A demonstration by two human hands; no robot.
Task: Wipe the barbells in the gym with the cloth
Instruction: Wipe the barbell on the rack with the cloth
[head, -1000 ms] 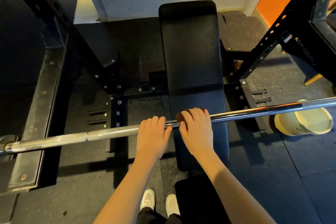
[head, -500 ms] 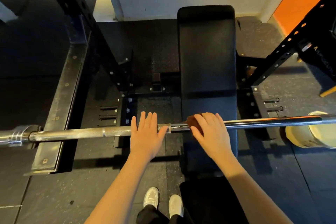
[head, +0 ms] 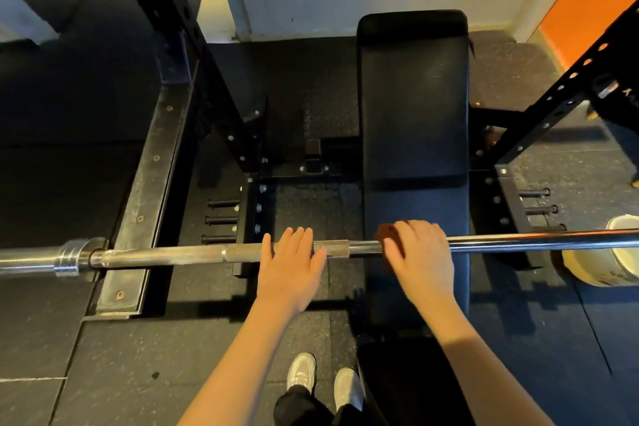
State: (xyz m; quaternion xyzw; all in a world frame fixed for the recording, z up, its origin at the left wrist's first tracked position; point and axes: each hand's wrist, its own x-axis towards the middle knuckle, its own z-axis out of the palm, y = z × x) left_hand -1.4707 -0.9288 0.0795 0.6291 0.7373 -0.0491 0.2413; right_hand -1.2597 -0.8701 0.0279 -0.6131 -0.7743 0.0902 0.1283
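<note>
Barbell (head: 173, 254), steel, level across the rack (head: 145, 190) above a black bench (head: 413, 114); left hand (head: 288, 266) laid flat on its knurled middle, fingers straight, holding nothing; right hand (head: 420, 259) near it, fingers curled over a brown cloth (head: 385, 233) on the barbell; pale bucket (head: 601, 263) far right.

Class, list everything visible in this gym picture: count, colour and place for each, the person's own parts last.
long steel barbell: one, silver, across the rack, left to right
small brown cloth: one, brown, on the barbell under the right-hand grip
padded black bench: one, black, beneath the barbell
perforated steel rack uprights: two, black, left and right
round cream bucket: one, cream, floor, right edge
trainers: two, white, bottom centre
left-hand grip: one, flat on the barbell
right-hand grip: one, curled over the cloth
</note>
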